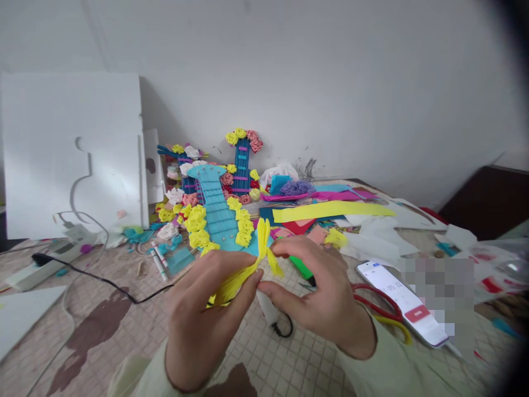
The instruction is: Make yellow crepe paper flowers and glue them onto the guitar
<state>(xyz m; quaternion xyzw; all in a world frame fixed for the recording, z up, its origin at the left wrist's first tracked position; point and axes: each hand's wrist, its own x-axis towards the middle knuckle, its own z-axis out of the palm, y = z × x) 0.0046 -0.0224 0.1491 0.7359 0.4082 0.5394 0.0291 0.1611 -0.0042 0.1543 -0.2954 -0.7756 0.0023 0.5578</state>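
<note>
My left hand (210, 309) is closed, pinching a bundle of yellow crepe paper (237, 281) between thumb and fingers. The paper is gathered into fine pleats, and its end fans into two loose tufts above the fingertips. Close on the other side, my right hand (320, 289) has its thumb and index finger apart. The index fingertip touches the tufts, while the thumb tip lies by my left thumb. Behind the hands is a light blue guitar-shaped craft (217, 207) with strings and yellow paper flowers (198, 226) along its edges.
Darker blue guitar crafts (242, 165) with paper flowers lean at the wall. A yellow strip (330, 211) lies among coloured paper. To the right are red-handled scissors (378, 298) and a lit phone (403, 303). A black cable (99, 278) and power strip (45, 267) lie left.
</note>
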